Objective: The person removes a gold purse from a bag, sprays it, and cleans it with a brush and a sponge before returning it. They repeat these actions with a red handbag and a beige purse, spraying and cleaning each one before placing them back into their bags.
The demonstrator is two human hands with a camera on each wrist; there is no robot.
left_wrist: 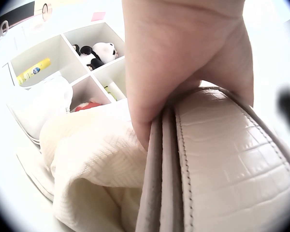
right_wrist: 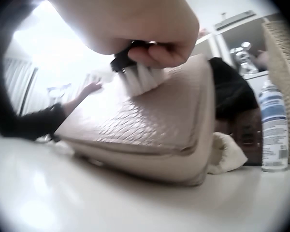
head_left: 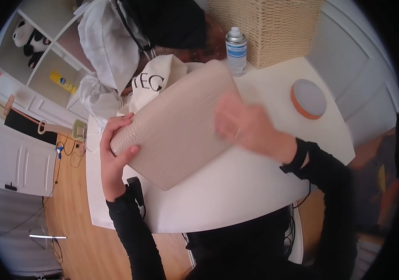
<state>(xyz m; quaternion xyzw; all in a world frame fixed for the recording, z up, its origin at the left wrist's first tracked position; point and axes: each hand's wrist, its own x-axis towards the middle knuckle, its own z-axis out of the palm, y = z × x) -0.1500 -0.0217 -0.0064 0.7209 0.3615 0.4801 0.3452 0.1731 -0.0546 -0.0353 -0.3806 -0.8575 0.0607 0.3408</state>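
A beige handbag (head_left: 176,130) with a crocodile-like embossed surface lies tilted over the white table. At its left end my left hand (head_left: 111,163) grips the edge, thumb on the upper face. The left wrist view shows the stitched side panel (left_wrist: 217,140) and layered edges beneath that hand. My right hand (head_left: 255,128), blurred in the head view, is over the bag's right part. In the right wrist view its curled fingers hold a black-backed brush (right_wrist: 140,79), whose white bristles meet the bag's surface. The head view hides the brush.
A spray can (head_left: 236,53) and a wicker basket (head_left: 279,28) stand behind the bag. To the right lies a round orange-rimmed object (head_left: 309,99). Cream cloth (head_left: 150,81) with dark letters touches the bag's far side. A dark object (head_left: 135,190) sits by my left wrist.
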